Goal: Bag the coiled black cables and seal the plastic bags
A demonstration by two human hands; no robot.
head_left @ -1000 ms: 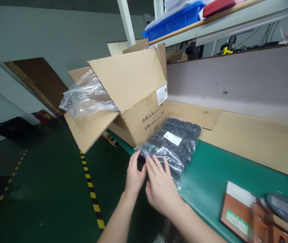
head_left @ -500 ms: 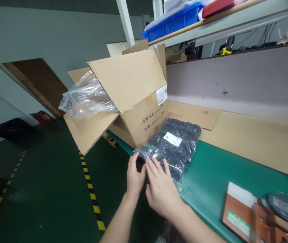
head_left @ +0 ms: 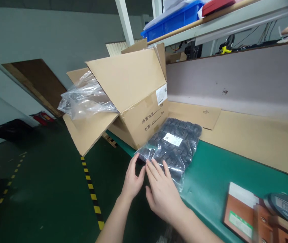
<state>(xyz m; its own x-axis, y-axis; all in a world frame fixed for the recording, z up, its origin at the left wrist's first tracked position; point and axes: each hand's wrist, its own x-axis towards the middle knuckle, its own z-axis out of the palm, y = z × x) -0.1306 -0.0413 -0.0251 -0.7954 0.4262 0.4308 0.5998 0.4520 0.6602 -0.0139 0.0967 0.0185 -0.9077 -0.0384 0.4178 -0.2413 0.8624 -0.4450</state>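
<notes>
2 hands met at the near corner of the clear bag of black parts (head_left: 174, 145), which lay on the green mat (head_left: 210, 182) at the table's edge, just beside the open cardboard box (head_left: 134, 98). Your left hand (head_left: 132, 180) was open, fingers curled against the bag's corner; your right hand (head_left: 163, 194) lay flat with fingers spread on the plastic, gripping nothing. You did best, I judge, to pin the film with the right and let the left work only the loose edge.
</notes>
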